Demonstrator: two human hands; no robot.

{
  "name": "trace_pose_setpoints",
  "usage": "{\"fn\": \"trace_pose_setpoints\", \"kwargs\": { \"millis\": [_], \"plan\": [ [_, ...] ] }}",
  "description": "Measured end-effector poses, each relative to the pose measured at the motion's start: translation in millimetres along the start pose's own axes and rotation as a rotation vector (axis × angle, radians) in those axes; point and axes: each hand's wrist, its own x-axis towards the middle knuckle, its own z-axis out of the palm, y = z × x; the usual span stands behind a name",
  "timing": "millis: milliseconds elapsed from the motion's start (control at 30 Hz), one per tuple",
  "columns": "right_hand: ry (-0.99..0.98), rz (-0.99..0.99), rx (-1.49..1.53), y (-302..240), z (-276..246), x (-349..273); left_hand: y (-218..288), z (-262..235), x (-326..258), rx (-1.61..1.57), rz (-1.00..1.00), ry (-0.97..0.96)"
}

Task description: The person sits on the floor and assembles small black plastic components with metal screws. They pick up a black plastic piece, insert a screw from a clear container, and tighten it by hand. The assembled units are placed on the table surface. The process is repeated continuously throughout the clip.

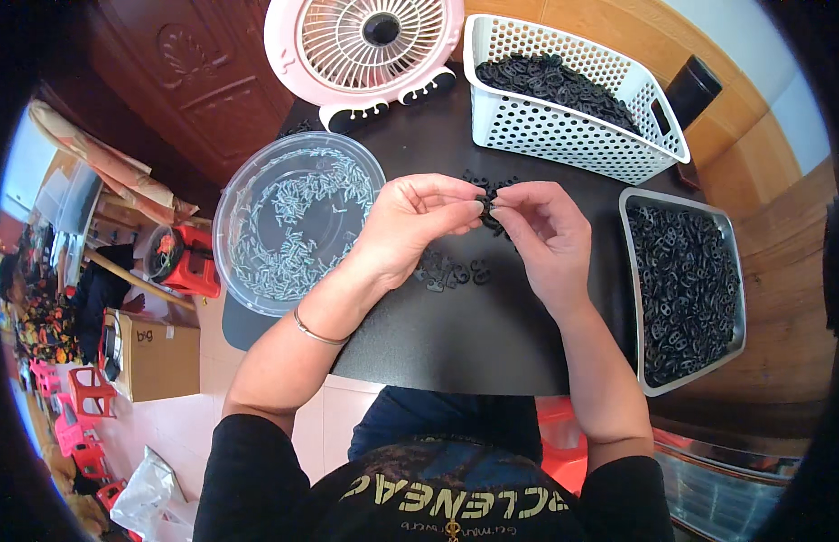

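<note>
My left hand and my right hand meet over the dark table, thumbs and forefingers pinched. Between the fingertips is a small black plastic piece, mostly covered by them. Whether a screw is with it, I cannot tell. Loose black plastic pieces with holes lie on the table just below my hands, and more lie behind the fingertips. To the left of my left hand stands a round clear tub of short silvery screws.
A white perforated basket at the back right and a metal tray at the right hold many black pieces. A pink fan stands at the back. The dark table's front edge is near my body. A cardboard box sits at left.
</note>
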Motion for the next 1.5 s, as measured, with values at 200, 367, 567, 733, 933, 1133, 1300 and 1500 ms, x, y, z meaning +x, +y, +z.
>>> {"fn": "trace_pose_setpoints", "kwargs": {
  "millis": [200,367,567,733,933,1133,1300,1500],
  "plan": [
    [0.009,-0.026,-0.109,0.3,-0.1,0.1,-3.8,1.8,-0.4,0.044,0.09,0.014],
    [0.004,-0.036,-0.12,0.4,-1.2,-0.7,-1.4,10.9,-6.8,0.284,0.196,0.071],
    [-0.027,0.086,-0.055,-4.7,-1.3,1.6,-5.2,7.7,-2.9,0.079,0.153,0.043],
    [-0.059,0.048,-0.089,-5.7,-3.1,3.8,-6.8,3.3,-0.4,0.015,0.107,0.021],
    [-0.033,-0.094,-0.254,-0.7,-6.1,2.9,-4.9,3.1,-0.5,0.019,0.099,0.015],
    [0.007,-0.118,-0.293,1.6,-2.0,0.4,-5.6,6.4,-2.2,0.054,0.108,0.044],
    [0.034,0.044,-0.185,4.5,0.9,-3.2,-9.4,13.9,-4.1,0.154,0.191,0.084],
    [-0.045,0.174,-0.075,3.1,-1.4,0.0,-10.0,14.9,-4.1,0.184,0.226,0.087]
  ]
}}
